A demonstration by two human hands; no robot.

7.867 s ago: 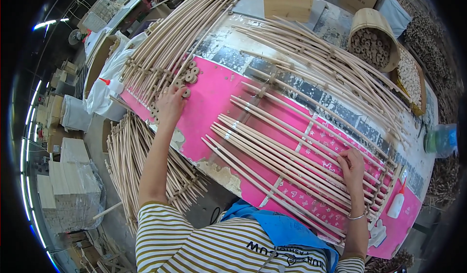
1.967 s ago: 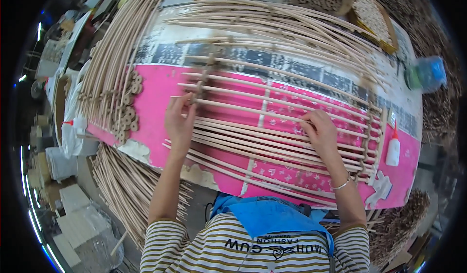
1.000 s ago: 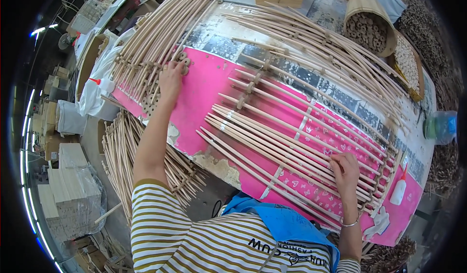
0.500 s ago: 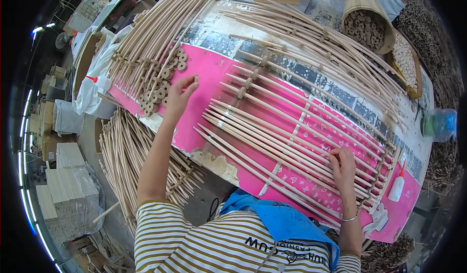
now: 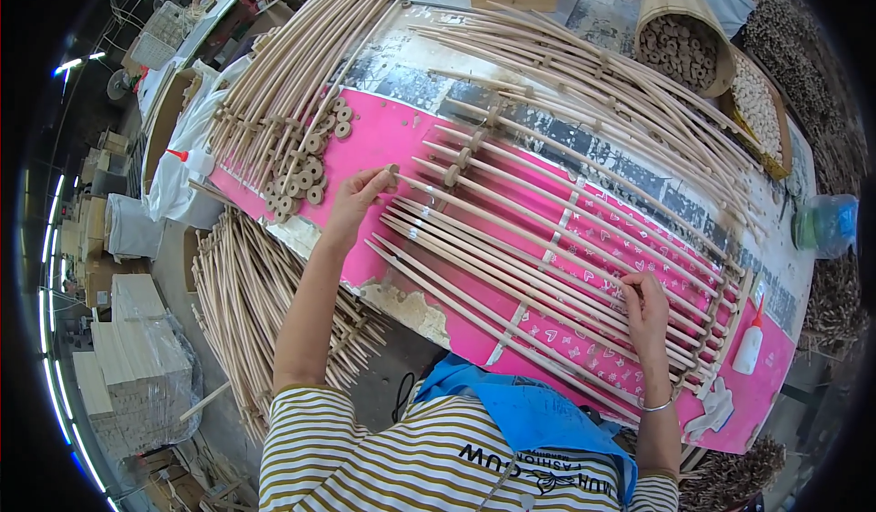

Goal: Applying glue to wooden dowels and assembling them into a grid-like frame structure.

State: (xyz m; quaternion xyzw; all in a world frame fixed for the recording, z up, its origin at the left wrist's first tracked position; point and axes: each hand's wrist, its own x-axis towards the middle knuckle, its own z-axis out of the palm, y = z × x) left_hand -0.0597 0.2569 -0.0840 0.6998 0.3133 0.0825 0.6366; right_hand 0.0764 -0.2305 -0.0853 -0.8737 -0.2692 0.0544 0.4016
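My left hand [image 5: 363,200] pinches a small wooden ring [image 5: 392,172] at the left tip of a long pale wooden rod [image 5: 506,227]. Whether the tip sits inside the ring is too small to tell. Farther along this rod, my right hand [image 5: 646,313] grips it between thumb and fingers. Several similar rods lie side by side on the pink sheet [image 5: 365,138], their right ends by a row of rings [image 5: 707,329]. Beyond my left hand, some rods carry rings [image 5: 453,172] near their left ends. Loose wooden rings [image 5: 310,176] are heaped to the left of that hand.
Bundles of rods lie at the far left [image 5: 292,56] and across the back [image 5: 602,78]. A tipped wooden bucket [image 5: 680,5] holds rings; beside it stands a box of pale pieces [image 5: 757,110]. Glue bottles lie at right [image 5: 748,346] and left [image 5: 196,161]. More rods [image 5: 251,302] stand below the table edge.
My left hand has moved right with the ring, from the open pink area to the rod's tip. My right hand has shifted slightly, and the rod it grips now reaches the left hand.
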